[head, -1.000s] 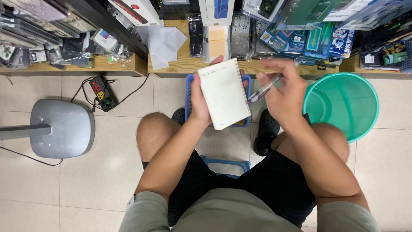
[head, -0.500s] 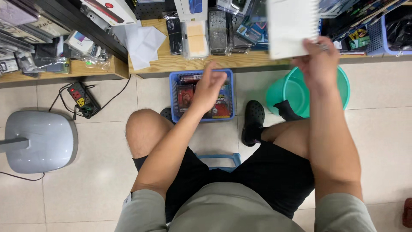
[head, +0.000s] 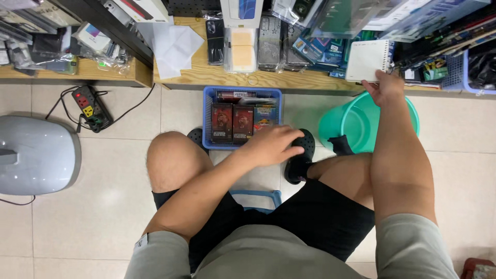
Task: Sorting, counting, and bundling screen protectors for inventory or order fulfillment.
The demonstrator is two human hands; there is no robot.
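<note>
- The right hand (head: 383,88), at two o'clock in the view, pinched the lower edge of a white spiral-bound paper notepad (head: 368,60), thumb and fingers closed on it.
- The notepad lay over the low wooden shelf (head: 201,72), among packaged goods at one o'clock.
- The left hand (head: 271,145), near the centre, hovered palm down with fingers loosely together over the near right corner of a blue plastic lattice basket (head: 208,116); I could not tell whether it touched.
- The basket sat on the tiled floor at twelve o'clock, holding dark flat boxes.
- A round green plastic bucket (head: 351,121) stood at two o'clock, just right of the basket.
- A black clog (head: 299,157) lay under the left hand's fingertips.
</note>
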